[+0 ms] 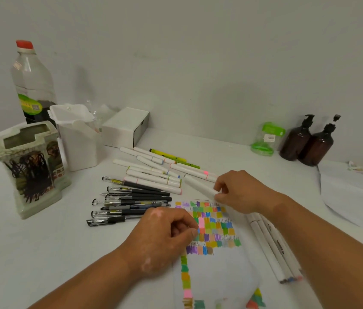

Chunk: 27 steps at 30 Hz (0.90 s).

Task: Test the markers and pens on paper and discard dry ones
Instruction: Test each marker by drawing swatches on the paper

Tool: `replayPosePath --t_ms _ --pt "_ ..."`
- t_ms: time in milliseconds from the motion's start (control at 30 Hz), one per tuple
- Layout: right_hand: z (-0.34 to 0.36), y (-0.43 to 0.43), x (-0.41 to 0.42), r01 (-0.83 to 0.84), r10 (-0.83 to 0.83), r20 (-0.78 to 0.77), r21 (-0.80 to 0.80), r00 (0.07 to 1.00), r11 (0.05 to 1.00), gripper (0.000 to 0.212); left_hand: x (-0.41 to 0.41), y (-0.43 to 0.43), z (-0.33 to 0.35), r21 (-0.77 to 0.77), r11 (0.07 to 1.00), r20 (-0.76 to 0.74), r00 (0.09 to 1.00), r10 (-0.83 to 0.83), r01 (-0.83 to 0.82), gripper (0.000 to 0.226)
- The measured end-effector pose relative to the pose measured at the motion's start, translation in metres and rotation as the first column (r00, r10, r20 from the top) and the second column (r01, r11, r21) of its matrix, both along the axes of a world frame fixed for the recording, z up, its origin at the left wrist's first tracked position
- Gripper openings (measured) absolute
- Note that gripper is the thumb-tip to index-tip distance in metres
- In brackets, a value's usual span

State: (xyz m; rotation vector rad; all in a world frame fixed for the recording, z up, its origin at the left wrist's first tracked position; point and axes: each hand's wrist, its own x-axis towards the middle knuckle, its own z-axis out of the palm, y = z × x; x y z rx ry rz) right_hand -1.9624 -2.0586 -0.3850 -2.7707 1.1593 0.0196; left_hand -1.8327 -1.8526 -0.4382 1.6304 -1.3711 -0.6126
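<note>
The paper (220, 270), patched with small colour swatches, lies before the person. A white marker (199, 186), blurred, is just past its far edge, slanting away to the left. The right hand (240, 192) pinches its near end. The left hand (165, 237) rests curled on the paper; whether it holds anything I cannot tell.

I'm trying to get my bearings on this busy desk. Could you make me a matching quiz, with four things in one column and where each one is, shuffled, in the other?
Things
1. black pens
2. brown pump bottles
3. red-capped bottle
4. white marker

Places
A. in the right hand
B. far left, behind the pen holder
C. just left of the paper
D. far right, at the back

Pairs: 1-C, 2-D, 3-B, 4-A
</note>
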Motion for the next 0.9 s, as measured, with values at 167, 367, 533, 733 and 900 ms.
replayPosePath --t_ms 167,367,533,733,900 --pt "0.007 0.047 -0.053 -0.057 -0.239 0.488 0.516 0.839 0.854 0.007 -0.003 0.002 0.003 -0.032 0.999 0.02 1.0 -0.006 0.007 0.007" --pt "-0.017 0.097 -0.066 -0.296 -0.388 0.657 0.685 0.647 0.665 0.018 -0.014 0.005 0.007 -0.128 0.99 0.133 0.99 -0.048 0.065 0.024" --pt "-0.023 0.1 -0.073 -0.354 -0.402 0.707 0.666 0.582 0.657 0.016 -0.008 0.004 0.004 -0.103 0.995 0.169 0.986 0.01 0.008 0.021" --pt "-0.023 0.107 -0.072 -0.368 -0.388 0.743 0.628 0.545 0.686 0.011 -0.016 0.005 0.005 -0.11 0.989 0.315 0.947 -0.057 0.096 0.028" --pt "-0.026 0.112 -0.069 -0.399 -0.353 0.764 0.602 0.54 0.692 0.012 -0.023 0.002 0.003 -0.099 0.982 0.349 0.93 -0.117 0.161 0.029"
